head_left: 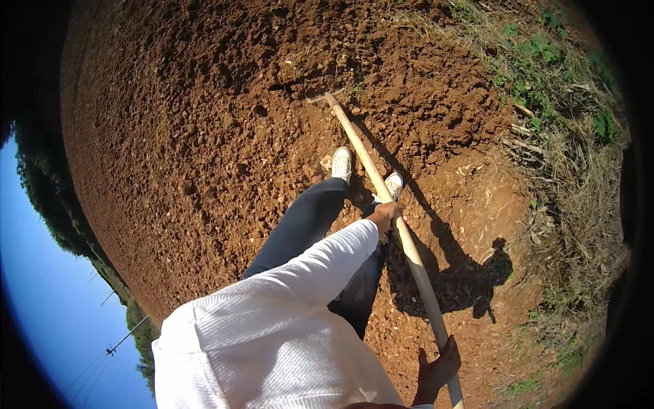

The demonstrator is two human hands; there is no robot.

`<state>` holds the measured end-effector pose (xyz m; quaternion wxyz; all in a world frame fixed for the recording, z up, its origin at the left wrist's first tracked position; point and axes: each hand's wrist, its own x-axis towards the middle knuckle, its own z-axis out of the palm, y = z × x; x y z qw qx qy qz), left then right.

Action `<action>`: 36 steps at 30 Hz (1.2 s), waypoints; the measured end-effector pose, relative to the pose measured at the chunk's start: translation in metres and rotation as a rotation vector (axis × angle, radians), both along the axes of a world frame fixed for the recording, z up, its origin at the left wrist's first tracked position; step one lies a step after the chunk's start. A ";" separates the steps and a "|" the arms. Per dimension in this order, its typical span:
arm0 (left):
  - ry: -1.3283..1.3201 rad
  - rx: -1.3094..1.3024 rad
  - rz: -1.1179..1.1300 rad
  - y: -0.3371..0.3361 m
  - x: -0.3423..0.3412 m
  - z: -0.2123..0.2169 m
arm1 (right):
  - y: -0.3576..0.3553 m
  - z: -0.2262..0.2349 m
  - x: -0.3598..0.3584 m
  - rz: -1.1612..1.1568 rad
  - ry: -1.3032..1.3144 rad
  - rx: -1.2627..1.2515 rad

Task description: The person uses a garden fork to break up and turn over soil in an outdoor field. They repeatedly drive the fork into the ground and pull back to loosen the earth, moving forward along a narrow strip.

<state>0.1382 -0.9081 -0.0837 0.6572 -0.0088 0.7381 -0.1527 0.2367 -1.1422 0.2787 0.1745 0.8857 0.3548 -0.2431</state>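
A hoe with a long, pale wooden handle (371,167) slants from the lower right up to the loose soil. Its head (317,99) lies at the broken ground, partly hidden in the dirt, so only a thin edge shows. My left hand (387,213) is closed around the middle of the handle, the white-sleeved arm reaching across. Lower down, near the handle's rear end, my right hand (439,368) grips it with the thumb sticking out to one side.
Reddish-brown clods of tilled soil (197,157) spread ahead and left. My feet in pale shoes (341,164) stand close to the handle. Dry grass and green weeds (565,184) border the right side. My shadow (456,286) falls on smoother earth. Trees and a utility pole (129,332) show far left.
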 end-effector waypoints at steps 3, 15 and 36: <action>-0.007 0.009 0.052 0.024 0.003 -0.004 | 0.003 -0.034 0.013 -0.224 0.174 -0.350; -0.070 0.030 0.094 0.016 -0.066 -0.173 | -0.157 -0.239 -0.051 -0.456 0.189 -0.495; 0.032 0.223 -0.367 0.044 -0.083 -0.091 | -0.143 -0.141 -0.063 -0.318 0.345 -0.429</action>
